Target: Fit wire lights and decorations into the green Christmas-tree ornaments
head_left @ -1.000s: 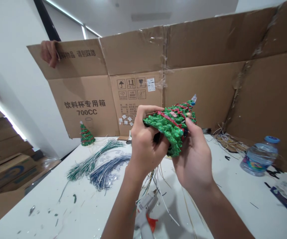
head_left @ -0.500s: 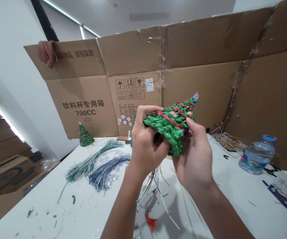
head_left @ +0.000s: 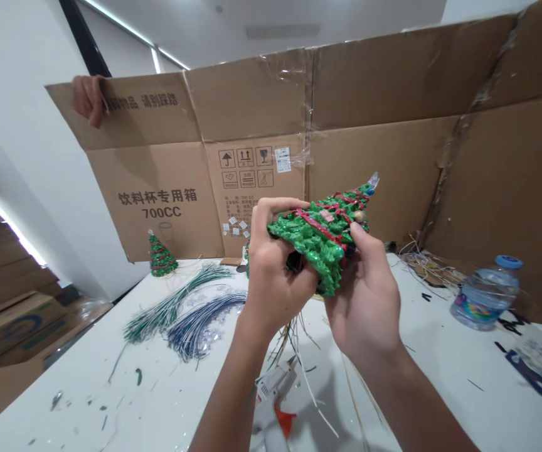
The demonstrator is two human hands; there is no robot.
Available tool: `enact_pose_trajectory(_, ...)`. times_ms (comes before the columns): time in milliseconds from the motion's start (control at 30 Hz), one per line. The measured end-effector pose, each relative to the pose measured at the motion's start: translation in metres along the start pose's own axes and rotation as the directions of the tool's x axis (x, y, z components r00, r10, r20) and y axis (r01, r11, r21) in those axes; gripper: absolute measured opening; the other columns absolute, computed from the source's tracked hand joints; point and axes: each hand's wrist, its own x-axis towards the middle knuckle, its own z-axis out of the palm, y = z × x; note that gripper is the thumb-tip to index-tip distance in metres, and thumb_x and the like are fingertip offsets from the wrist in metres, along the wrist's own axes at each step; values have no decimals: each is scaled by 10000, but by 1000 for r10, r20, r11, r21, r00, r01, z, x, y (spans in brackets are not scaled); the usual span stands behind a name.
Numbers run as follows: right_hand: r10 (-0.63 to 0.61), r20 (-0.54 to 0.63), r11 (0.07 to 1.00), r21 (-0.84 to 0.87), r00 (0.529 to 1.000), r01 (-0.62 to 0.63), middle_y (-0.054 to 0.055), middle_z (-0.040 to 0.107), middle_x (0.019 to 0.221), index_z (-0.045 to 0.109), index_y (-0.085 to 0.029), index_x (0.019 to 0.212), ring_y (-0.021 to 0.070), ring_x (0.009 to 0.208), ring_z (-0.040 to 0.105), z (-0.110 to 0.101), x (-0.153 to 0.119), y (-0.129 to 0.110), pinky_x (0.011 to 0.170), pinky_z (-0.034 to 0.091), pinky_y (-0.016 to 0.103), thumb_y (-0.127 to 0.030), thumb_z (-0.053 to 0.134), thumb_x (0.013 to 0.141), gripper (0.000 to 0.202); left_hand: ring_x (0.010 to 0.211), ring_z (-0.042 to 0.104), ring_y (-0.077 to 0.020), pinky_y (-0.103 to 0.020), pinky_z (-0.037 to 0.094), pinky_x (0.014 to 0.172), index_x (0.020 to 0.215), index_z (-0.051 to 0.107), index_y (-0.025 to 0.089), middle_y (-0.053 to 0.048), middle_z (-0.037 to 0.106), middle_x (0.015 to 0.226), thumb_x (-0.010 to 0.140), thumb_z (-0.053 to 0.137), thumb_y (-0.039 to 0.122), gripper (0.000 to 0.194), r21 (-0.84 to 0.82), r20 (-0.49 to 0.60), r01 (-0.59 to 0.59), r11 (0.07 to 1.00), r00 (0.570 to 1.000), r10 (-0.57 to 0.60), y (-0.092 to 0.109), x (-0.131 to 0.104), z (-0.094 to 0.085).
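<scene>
Held up over the table is a small green Christmas tree [head_left: 320,242] with a red garland, small baubles and a clear tip. It lies tilted, its tip toward the upper right. My left hand [head_left: 273,263] grips the hollow base, fingers wrapped over the rim and partly inside it. My right hand [head_left: 367,282] closes on the lower right side, thumb pressed against the decorations; its other fingers are hidden behind the tree. Below my wrists, a white hot glue gun [head_left: 271,402] with a red trigger rests on the table.
A second small tree [head_left: 161,256] stands at the back left. Green wires [head_left: 172,307] and blue wires [head_left: 200,323] lie in bundles. At right are a water bottle [head_left: 485,295] and a blue-and-white packet [head_left: 541,361]. A cardboard wall [head_left: 369,88] closes the back; another person's hand [head_left: 88,100] holds its top.
Both hands and the tree have shifted very slightly, the tree's tip moving a little to the right. My grip stays the same.
</scene>
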Motion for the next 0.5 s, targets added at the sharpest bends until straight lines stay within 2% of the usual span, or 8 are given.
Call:
enact_pose_trajectory(300,17,-10,998,62,1000,-16,14,771,1188,692,-281,1156,279,1329,655,-3,1,5,1110,559,479,-472,820,892,350,1110,671,-246,-432,591,973,899,692,220,-83,628,1224,825,698,79,159,-23,-11,8,1000,1000,-8,-1,1,-2)
enact_pose_trajectory(500,-1,7,1000,13,1000,1,24,776,1263,714,-263,1266,271,1408,612,-4,1,6,1149,537,443,-438,807,904,413,1098,674,-244,-428,595,962,874,692,214,-84,634,1218,822,694,77,146,-19,-20,3,1000,1000,-3,-1,1,-3)
